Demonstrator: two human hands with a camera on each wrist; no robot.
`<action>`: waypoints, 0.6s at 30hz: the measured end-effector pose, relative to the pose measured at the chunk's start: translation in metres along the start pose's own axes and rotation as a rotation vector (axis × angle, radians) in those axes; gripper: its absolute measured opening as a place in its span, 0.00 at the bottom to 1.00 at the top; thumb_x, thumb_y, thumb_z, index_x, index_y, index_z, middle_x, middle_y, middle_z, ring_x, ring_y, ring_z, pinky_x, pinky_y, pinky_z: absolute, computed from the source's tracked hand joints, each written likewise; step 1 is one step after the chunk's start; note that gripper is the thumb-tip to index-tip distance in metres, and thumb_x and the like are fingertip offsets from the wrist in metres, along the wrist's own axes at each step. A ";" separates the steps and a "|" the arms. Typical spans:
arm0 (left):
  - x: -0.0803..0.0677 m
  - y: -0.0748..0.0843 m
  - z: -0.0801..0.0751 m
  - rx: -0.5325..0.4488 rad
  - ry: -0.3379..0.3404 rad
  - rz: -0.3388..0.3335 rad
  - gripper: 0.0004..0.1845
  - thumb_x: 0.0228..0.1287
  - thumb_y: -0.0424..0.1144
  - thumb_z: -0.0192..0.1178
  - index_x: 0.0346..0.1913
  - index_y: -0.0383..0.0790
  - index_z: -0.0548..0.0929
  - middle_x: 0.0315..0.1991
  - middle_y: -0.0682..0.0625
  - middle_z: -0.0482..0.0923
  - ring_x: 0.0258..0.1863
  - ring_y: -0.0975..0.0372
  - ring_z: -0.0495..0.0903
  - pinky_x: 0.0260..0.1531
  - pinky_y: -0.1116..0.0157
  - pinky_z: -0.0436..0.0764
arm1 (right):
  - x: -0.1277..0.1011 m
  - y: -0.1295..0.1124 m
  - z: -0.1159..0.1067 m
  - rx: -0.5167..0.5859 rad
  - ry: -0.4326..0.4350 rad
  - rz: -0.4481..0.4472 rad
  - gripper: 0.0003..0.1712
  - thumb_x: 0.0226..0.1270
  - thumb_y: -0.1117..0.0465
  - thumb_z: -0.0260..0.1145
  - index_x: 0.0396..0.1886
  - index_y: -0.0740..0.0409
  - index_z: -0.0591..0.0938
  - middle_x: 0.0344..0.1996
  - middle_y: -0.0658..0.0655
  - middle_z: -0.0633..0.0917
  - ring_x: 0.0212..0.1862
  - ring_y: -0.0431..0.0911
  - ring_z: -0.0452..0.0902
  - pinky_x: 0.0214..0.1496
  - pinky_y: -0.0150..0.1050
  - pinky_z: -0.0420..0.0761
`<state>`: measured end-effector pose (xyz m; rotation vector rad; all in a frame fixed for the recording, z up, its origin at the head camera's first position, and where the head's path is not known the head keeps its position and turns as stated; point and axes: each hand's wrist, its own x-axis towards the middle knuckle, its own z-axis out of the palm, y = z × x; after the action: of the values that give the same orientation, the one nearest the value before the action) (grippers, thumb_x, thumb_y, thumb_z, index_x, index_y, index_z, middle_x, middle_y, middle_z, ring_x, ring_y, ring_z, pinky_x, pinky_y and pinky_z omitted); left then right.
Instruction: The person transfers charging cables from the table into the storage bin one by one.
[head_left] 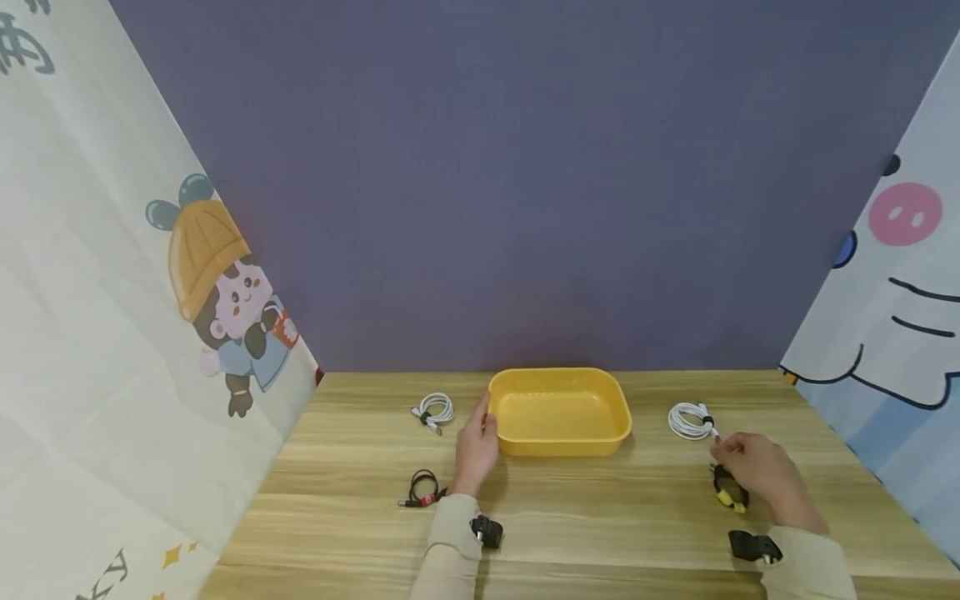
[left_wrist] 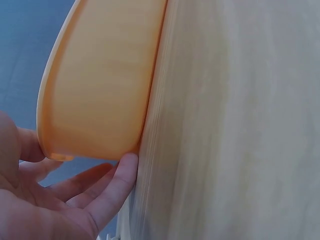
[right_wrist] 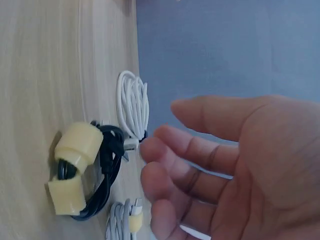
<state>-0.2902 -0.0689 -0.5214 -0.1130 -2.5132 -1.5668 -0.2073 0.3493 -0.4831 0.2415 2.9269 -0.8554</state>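
Note:
My left hand (head_left: 476,450) holds the left end of a yellow plastic tray (head_left: 555,448). In the left wrist view its fingers (left_wrist: 117,190) lie against the tray's outer end wall, with the thumb at the rim. Over on the right, my right hand (head_left: 761,467) hovers with loosely bent fingers and nothing between them. Its fingertips are close to a coiled white cable (head_left: 686,423); whether they touch its plug is unclear. Just below that hand lies a coiled black cable (right_wrist: 111,172) with pale yellow blocky ends, partly covered in the head view.
Left of the tray lie another coiled white cable (head_left: 437,408) and a small black cable (head_left: 424,486). The right wrist view shows a greyish coiled cable (right_wrist: 119,222) with a yellow part. A dark panel (head_left: 555,208) stands behind the wooden table (head_left: 600,525).

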 end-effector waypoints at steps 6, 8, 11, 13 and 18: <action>0.001 0.002 0.000 0.005 0.005 0.013 0.26 0.80 0.37 0.47 0.77 0.46 0.68 0.63 0.36 0.81 0.61 0.43 0.80 0.62 0.41 0.76 | 0.000 0.005 0.000 0.019 -0.096 0.064 0.23 0.75 0.49 0.59 0.22 0.56 0.78 0.17 0.49 0.76 0.23 0.45 0.69 0.28 0.40 0.67; 0.001 0.002 0.000 0.006 0.004 0.006 0.26 0.80 0.37 0.47 0.77 0.47 0.68 0.63 0.36 0.81 0.61 0.43 0.81 0.62 0.41 0.76 | -0.001 0.006 0.001 0.016 -0.126 0.084 0.23 0.74 0.48 0.60 0.21 0.55 0.79 0.17 0.49 0.77 0.23 0.45 0.70 0.28 0.40 0.67; 0.001 0.002 0.001 0.007 0.004 0.005 0.26 0.80 0.37 0.48 0.77 0.46 0.68 0.63 0.36 0.81 0.61 0.43 0.81 0.62 0.41 0.76 | -0.002 0.007 0.002 0.005 -0.157 0.114 0.24 0.73 0.47 0.61 0.17 0.54 0.80 0.15 0.49 0.77 0.22 0.44 0.69 0.28 0.39 0.67; 0.002 0.001 0.001 0.005 0.003 0.002 0.26 0.80 0.37 0.48 0.77 0.46 0.68 0.63 0.36 0.80 0.62 0.43 0.80 0.63 0.42 0.76 | -0.001 0.008 0.003 -0.007 -0.176 0.138 0.25 0.72 0.46 0.62 0.15 0.53 0.80 0.13 0.48 0.76 0.21 0.43 0.68 0.29 0.39 0.67; 0.002 -0.001 0.001 0.004 0.010 0.009 0.25 0.80 0.36 0.48 0.76 0.43 0.69 0.62 0.34 0.81 0.61 0.43 0.81 0.62 0.42 0.76 | 0.001 0.010 0.007 -0.051 -0.186 0.146 0.28 0.68 0.41 0.65 0.12 0.50 0.78 0.13 0.47 0.75 0.21 0.44 0.69 0.31 0.40 0.69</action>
<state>-0.2921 -0.0685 -0.5225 -0.1157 -2.5046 -1.5557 -0.2061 0.3534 -0.4944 0.3465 2.7161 -0.7391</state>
